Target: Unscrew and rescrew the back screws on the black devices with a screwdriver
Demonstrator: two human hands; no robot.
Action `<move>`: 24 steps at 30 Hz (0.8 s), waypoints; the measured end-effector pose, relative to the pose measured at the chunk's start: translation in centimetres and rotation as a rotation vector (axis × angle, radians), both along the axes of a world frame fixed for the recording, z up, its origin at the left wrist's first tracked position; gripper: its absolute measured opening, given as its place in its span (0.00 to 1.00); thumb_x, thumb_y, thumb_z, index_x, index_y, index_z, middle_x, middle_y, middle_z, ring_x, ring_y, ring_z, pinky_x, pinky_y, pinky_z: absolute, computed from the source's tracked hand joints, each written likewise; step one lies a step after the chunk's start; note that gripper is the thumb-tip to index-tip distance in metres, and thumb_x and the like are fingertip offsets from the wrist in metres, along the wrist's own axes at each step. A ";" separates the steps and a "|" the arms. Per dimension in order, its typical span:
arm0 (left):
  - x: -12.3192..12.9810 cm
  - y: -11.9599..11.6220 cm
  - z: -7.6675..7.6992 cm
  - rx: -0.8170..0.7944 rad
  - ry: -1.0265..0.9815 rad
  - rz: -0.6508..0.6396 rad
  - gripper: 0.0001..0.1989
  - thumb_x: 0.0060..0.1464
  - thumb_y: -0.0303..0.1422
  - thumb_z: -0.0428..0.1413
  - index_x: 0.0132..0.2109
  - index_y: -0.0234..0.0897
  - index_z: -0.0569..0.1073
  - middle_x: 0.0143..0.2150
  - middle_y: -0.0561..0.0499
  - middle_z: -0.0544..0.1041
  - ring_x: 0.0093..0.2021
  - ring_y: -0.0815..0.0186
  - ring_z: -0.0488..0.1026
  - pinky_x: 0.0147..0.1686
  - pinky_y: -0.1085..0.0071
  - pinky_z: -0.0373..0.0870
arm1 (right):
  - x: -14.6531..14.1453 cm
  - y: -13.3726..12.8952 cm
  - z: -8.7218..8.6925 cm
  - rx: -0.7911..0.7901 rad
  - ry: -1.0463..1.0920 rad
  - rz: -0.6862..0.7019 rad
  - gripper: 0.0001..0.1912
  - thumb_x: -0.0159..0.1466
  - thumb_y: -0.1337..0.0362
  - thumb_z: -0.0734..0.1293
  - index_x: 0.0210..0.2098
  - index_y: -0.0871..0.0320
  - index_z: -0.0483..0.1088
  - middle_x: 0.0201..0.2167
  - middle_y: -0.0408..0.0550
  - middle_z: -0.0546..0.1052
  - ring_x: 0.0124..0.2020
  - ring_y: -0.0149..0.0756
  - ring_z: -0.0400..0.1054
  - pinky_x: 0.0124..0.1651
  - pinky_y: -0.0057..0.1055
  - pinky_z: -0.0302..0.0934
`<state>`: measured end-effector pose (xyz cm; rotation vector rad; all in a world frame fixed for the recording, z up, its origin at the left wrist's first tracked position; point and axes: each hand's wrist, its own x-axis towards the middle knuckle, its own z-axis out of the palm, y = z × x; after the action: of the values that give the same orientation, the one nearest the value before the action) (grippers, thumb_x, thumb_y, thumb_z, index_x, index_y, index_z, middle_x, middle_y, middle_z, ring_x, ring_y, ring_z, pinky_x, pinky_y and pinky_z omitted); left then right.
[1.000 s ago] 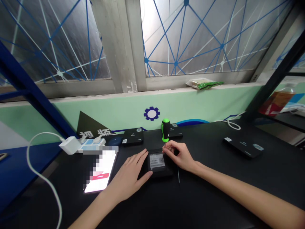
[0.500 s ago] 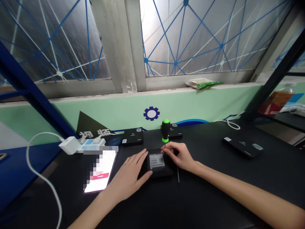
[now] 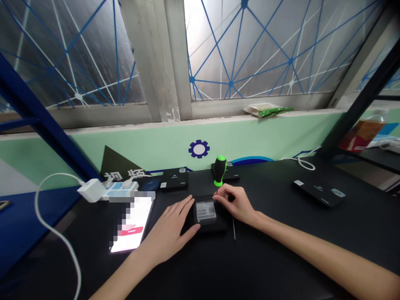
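Note:
A black device (image 3: 211, 225) with a white label lies on the black table in front of me. My left hand (image 3: 173, 227) rests at its left side, thumb and fingers spread against the edge. A screwdriver (image 3: 220, 170) with a black and green handle stands over the device's top right corner, leaning slightly right. The fingertips of my right hand (image 3: 235, 203) pinch around its lower end, below the handle; the tip is hidden. A thin metal rod (image 3: 234, 230) lies on the table just below my right hand.
Black boxes lie behind the device (image 3: 174, 178) and at the right (image 3: 318, 192). A lit phone (image 3: 134, 225), a power strip (image 3: 120, 189) and a white charger (image 3: 91, 190) are at the left. A packet (image 3: 268, 110) lies on the sill.
The screwdriver handle has tilted a little to the right. My right hand has shifted very slightly with it; my left hand has stayed in place.

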<state>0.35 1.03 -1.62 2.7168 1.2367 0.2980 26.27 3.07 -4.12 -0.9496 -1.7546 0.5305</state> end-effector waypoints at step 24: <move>0.1 -0.1 0.1 0.009 -0.013 -0.012 0.31 0.68 0.51 0.45 0.72 0.47 0.50 0.72 0.48 0.55 0.68 0.52 0.57 0.62 0.53 0.59 | 0.1 0.1 -0.3 -0.004 -0.017 -0.003 0.10 0.66 0.57 0.68 0.34 0.58 0.72 0.26 0.45 0.76 0.21 0.30 0.64 0.26 0.27 0.60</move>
<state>0.42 0.95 -1.50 2.7245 1.2174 0.3206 26.36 3.15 -4.38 -0.9623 -1.7675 0.5260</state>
